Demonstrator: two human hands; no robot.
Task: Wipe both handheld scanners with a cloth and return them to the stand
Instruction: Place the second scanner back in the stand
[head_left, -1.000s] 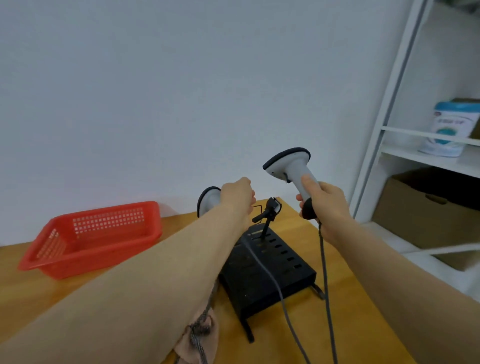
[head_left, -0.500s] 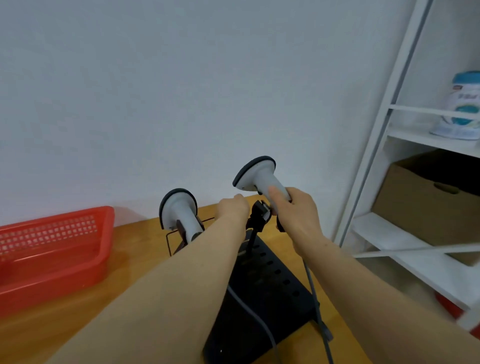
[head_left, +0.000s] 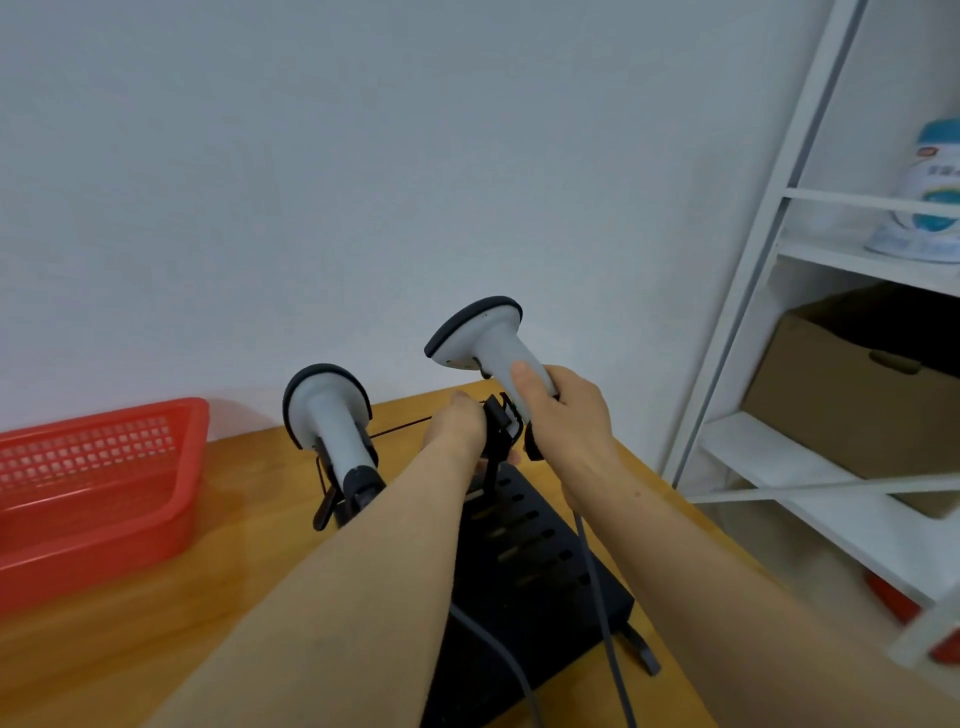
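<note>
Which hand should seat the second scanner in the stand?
The right hand: it grips the loose scanner just beside the empty holder. The left hand is at that holder, apparently steadying it.

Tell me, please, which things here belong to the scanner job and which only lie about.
Job: held scanner, gripped by the right hand; docked scanner on the stand; empty holder, gripped by the left hand.
Lying about: red basket; cardboard box; white shelf; tub on it.
</note>
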